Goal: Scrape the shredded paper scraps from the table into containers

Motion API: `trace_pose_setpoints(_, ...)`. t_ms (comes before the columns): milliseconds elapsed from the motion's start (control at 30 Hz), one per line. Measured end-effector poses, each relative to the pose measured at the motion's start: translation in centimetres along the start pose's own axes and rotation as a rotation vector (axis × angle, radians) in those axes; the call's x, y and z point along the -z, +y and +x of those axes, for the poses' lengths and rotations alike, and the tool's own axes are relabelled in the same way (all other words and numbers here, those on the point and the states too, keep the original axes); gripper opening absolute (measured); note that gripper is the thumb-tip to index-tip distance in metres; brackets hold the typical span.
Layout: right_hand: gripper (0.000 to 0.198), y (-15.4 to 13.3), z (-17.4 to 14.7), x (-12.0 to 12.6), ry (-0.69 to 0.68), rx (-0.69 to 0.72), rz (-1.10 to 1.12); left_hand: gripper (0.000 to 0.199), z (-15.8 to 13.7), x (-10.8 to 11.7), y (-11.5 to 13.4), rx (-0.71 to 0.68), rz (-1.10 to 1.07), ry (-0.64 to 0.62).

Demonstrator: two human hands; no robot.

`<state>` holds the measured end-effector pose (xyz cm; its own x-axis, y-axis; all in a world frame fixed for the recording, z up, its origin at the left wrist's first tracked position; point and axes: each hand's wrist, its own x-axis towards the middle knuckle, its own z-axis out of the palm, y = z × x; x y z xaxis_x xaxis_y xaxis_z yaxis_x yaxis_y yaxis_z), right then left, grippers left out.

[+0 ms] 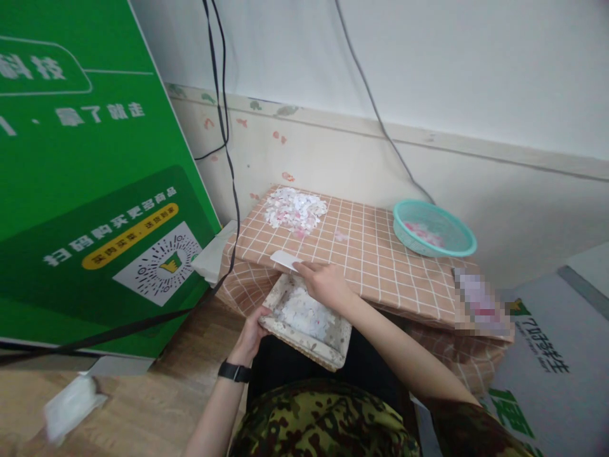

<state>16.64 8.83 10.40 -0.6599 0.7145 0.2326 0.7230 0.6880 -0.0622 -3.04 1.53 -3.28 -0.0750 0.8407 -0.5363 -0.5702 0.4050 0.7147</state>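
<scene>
My left hand (pixel 253 333) grips the left rim of a cloth-lined wicker basket (pixel 304 348), its fingers closed on the edge. Small white paper scraps (pixel 307 312) lie inside the basket, which is held at the table's front edge. Above the basket, my right hand (pixel 327 284) is closed on a flat white strip (pixel 284 259) resting at the edge of the tablecloth. Farther back on the table, a heap of white and pinkish paper scraps (pixel 295 211) is spread out near the wall.
A brown checked tablecloth (pixel 366 254) covers the table. A turquoise mesh basin (pixel 435 244) with pink and white bits stands at the back right. Dark cables (pixel 227 146) hang beside a green panel (pixel 95 190) on the left. A white bag (pixel 73 406) lies on the floor.
</scene>
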Motion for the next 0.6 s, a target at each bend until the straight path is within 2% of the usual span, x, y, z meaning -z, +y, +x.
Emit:
trace_pose_setpoints(100, 0.042, 1.7, 0.0, 0.3, -0.001, -0.055, -0.032, 0.022, 0.4, -0.3, -1.3, 0.025, 0.014, -0.020)
trace_pose_setpoints(233, 0.043, 4.3, -0.4, 0.0, 0.020, -0.127, -0.027, 0.031, 0.6, -0.8, -2.8, 0.052, 0.020, -0.063)
trace_pose_setpoints(333, 0.040, 5.6, -0.9, -0.1, 0.119, -0.210, 0.059, 0.038, 0.7, -1.1, -3.5, 0.036, 0.108, -0.073)
trace_pose_setpoints(400, 0.033, 6.5, -1.5, 0.2, 0.271, -0.316, 0.182, 0.040, 0.7, -1.1, -3.7, 0.018, 0.173, -0.075)
trace_pose_setpoints(467, 0.027, 8.0, -2.7, 0.8, 0.480, -0.440, 0.337, 0.042, 0.6, -1.0, -3.7, 0.001, 0.202, -0.079)
trace_pose_setpoints(533, 0.024, 10.6, -4.8, 1.8, 0.718, -0.534, 0.490, 0.045, 0.5, -0.9, -3.6, -0.018, 0.201, -0.089)
trace_pose_setpoints(600, 0.020, 14.3, -7.9, 3.0, 0.984, -0.585, 0.741, 0.045, 0.4, -0.8, -3.6, -0.025, 0.186, -0.109)
